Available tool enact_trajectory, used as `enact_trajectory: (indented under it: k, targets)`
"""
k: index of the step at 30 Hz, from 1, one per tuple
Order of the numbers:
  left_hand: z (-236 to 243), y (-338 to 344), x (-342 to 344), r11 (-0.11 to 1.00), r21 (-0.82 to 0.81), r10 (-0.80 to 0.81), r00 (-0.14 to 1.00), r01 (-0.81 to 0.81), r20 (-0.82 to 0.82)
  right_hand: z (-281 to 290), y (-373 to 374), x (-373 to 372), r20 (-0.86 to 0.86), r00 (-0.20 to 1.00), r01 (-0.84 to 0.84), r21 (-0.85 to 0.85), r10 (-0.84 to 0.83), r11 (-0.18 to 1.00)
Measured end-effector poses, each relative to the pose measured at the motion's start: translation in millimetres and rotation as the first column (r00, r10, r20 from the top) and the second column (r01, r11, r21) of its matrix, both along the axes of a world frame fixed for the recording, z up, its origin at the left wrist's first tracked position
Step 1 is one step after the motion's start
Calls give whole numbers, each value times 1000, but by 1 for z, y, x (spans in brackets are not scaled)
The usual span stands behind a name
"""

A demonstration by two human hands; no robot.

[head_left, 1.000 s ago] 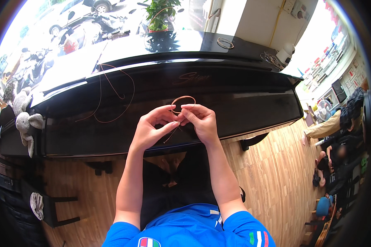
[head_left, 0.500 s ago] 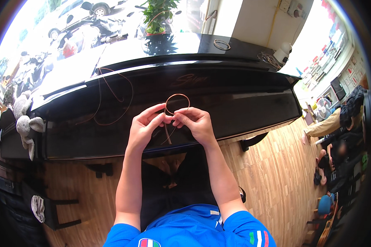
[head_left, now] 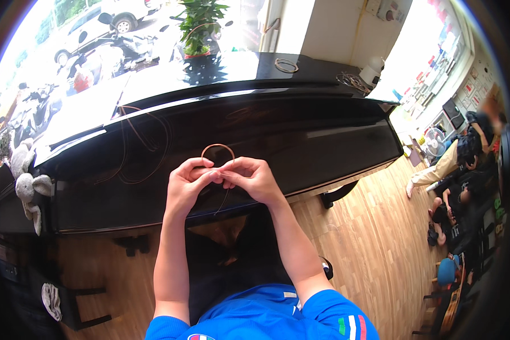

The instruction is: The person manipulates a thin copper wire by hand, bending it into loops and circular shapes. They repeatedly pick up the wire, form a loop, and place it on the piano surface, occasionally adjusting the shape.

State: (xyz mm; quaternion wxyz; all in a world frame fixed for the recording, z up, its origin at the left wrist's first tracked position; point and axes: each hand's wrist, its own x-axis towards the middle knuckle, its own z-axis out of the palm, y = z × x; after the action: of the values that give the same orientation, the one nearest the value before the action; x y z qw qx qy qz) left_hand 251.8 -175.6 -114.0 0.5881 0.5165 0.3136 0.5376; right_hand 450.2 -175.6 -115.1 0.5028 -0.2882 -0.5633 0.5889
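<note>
My left hand (head_left: 187,185) and my right hand (head_left: 251,179) meet in front of the black piano. Both are closed, fingertips pinching a thin copper-brown cord or wire (head_left: 218,145) where its two sides come together. It forms a round loop standing above my fingers. A thin dark tail (head_left: 226,203) hangs below them. My fingers cover the crossing point, so whether it is knotted cannot be seen.
A longer loose brown cord (head_left: 168,136) drapes over the front of the piano (head_left: 311,122). On its top are a small coil (head_left: 287,66), a potted plant (head_left: 199,28) and tangled cable (head_left: 352,83). A grey plush toy (head_left: 26,187) hangs at the left end. People sit at the far right.
My hands have drawn closer together, and the right fingers now overlap the left fingertips. The loop looks smaller above them. The whole view has shifted a little.
</note>
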Motion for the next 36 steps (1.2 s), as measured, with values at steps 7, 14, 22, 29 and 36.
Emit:
enact_trajectory:
  k: [7, 14, 22, 29, 36]
  targets:
    - [-2, 1, 4, 996, -14, 92, 995, -91, 50, 1, 3, 4, -111, 987, -119, 12, 120, 993]
    - [0, -1, 10, 996, 37, 77, 996, -75, -53, -7, 6, 5, -179, 981, -60, 50, 68, 997]
    - [-1, -5, 14, 996, 79, 46, 986, -33, -162, -10, 8, 1, -184, 975, 138, 44, -128, 989]
    - [3, -8, 20, 935, 355, 69, 979, 2, -189, -9, 5, 2, -174, 971, 177, 56, -165, 983]
    - [-9, -2, 15, 967, 254, 51, 965, 17, -258, -11, 6, 2, -160, 971, 189, 46, -180, 981]
